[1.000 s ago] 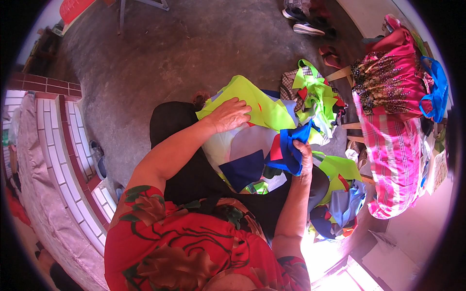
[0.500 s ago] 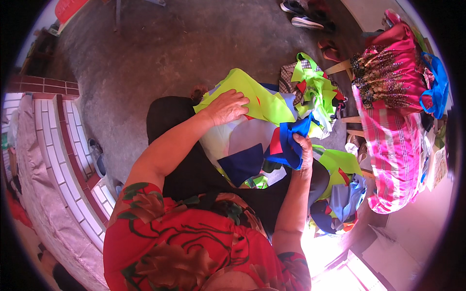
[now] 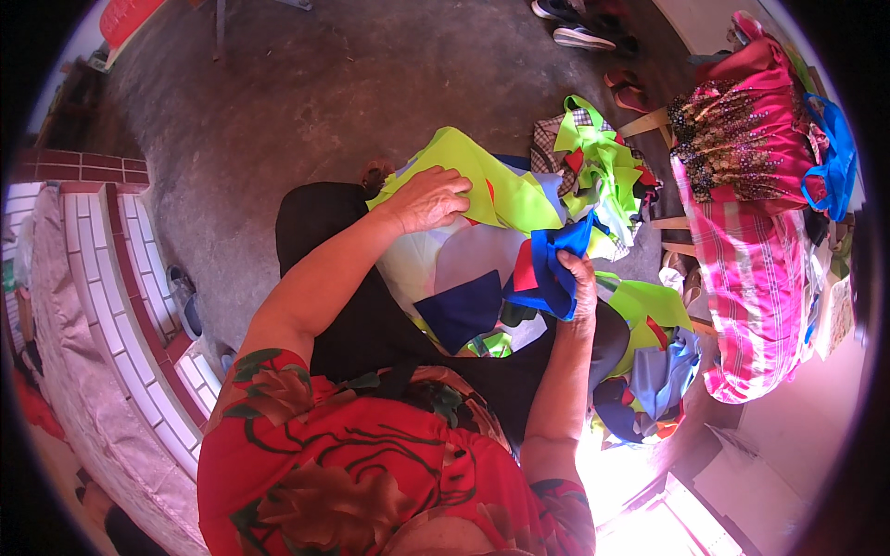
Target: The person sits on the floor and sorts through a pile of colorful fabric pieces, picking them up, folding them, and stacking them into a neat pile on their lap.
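A patchwork cloth (image 3: 468,278) of neon green, white, blue and red pieces lies across my lap. My left hand (image 3: 428,197) rests flat on its neon green part (image 3: 496,185), fingers spread over the fabric. Further right, my right hand (image 3: 577,283) is closed around a bunched royal blue fold (image 3: 547,269) of the same cloth, near a small red patch. A dark blue square patch (image 3: 462,310) shows between my two hands. My black trousers (image 3: 320,222) show under the cloth.
A heap of neon green and mixed fabric scraps (image 3: 603,162) lies on the concrete floor ahead. More scraps (image 3: 654,361) pile at my right. A pink plaid bundle (image 3: 756,269) stands at the right, shoes (image 3: 579,28) at the top, a tiled ledge (image 3: 111,296) at the left.
The view has shifted slightly. My left hand has stayed on the green fabric and my right hand has kept its hold on the blue fold, drawing it a little closer.
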A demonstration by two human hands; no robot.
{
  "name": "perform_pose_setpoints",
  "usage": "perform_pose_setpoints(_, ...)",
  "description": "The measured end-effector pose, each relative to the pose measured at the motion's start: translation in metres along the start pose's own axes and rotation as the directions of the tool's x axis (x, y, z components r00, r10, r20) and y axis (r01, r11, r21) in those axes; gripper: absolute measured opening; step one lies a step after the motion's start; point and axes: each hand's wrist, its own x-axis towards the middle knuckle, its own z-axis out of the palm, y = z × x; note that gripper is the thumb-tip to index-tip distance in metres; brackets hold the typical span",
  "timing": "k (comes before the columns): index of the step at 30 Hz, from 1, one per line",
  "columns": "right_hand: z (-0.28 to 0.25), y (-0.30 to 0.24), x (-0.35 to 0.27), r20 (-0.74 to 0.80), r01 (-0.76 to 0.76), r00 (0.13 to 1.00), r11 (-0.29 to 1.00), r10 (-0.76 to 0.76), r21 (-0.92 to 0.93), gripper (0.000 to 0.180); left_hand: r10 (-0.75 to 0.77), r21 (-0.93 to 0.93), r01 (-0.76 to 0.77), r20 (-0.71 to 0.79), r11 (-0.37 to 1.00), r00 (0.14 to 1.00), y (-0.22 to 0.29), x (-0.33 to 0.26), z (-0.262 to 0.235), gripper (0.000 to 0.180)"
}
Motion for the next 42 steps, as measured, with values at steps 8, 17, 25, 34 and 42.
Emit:
perform_pose_setpoints(8, -0.001, 0.004, 0.003, 0.025, -0.076, 0.997, 0.997, 0.077, -0.029, 0.034, -0.024, 0.023, 0.024, -0.014, 0.999, 1.000, 0.005, 0.001, 0.000, 0.010)
perform_pose_setpoints(17, 0.018, -0.019, -0.027, 0.031, 0.009, 0.999, 0.988, -0.014, 0.154, 0.037, -0.098, -0.025, 0.099, 0.048, 0.995, 0.994, 0.015, 0.003, -0.002, 0.026)
perform_pose_setpoints(25, 0.011, -0.078, -0.078, 0.073, 0.198, 0.975, 0.968, -0.211, 0.155, 0.034, -0.124, 0.061, 0.119, 0.086, 0.991, 0.989, 0.027, 0.001, -0.006, 0.032)
perform_pose_setpoints(34, -0.034, -0.009, -0.083, -0.056, 0.259, 0.965, 0.915, -0.254, 0.310, 0.031, -0.169, 0.131, 0.160, 0.058, 0.978, 0.984, 0.034, -0.001, 0.003, 0.038)
perform_pose_setpoints(42, -0.034, -0.002, -0.085, -0.108, 0.248, 0.967, 0.946, -0.229, 0.210, 0.025, -0.191, -0.158, 0.158, -0.225, 0.975, 0.956, 0.080, 0.009, -0.007, 0.037)
